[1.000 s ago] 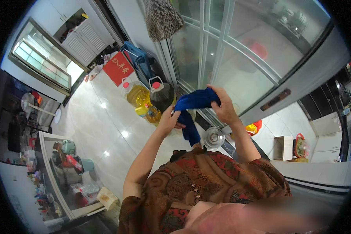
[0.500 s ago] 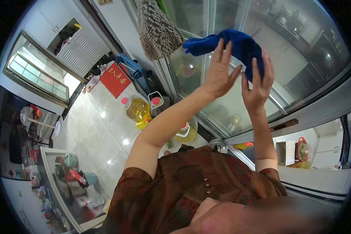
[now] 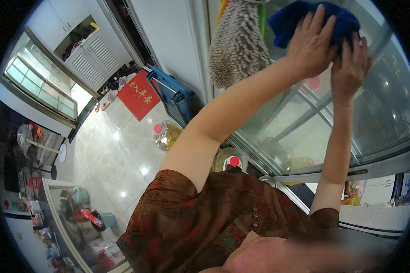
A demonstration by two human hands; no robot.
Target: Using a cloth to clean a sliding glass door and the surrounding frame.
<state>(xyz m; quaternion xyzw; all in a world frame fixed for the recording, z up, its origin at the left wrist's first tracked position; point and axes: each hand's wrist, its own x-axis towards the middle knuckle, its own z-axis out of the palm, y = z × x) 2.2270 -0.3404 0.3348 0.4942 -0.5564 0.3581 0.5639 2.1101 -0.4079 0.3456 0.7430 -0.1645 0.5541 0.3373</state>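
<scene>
A dark blue cloth [image 3: 287, 20] lies bunched against the glass door panel [image 3: 300, 113], high at the right. My left hand [image 3: 312, 48] rests on the cloth with its fingers stretched and spread. Close beside it, my right hand [image 3: 352, 68] reaches up to the cloth's lower right edge, fingers extended and slightly apart. Both palms face the glass, so the contact under them is hidden. Just left of my left hand hangs a shaggy grey-beige chenille duster [image 3: 241, 45].
Oil jugs with red caps [image 3: 168, 134] stand on the tiled floor near the door track. A blue folded frame [image 3: 171, 98] leans by the wall beside a red mat [image 3: 136, 95]. Left is a cluttered glass-sided cabinet [image 3: 54, 186]; a tiled kitchen counter [image 3: 373, 214] shows at right.
Both hands and the blue cloth have moved up and to the right in the picture. The view has shifted too, bringing the chenille duster farther right. My two hands are now closer together.
</scene>
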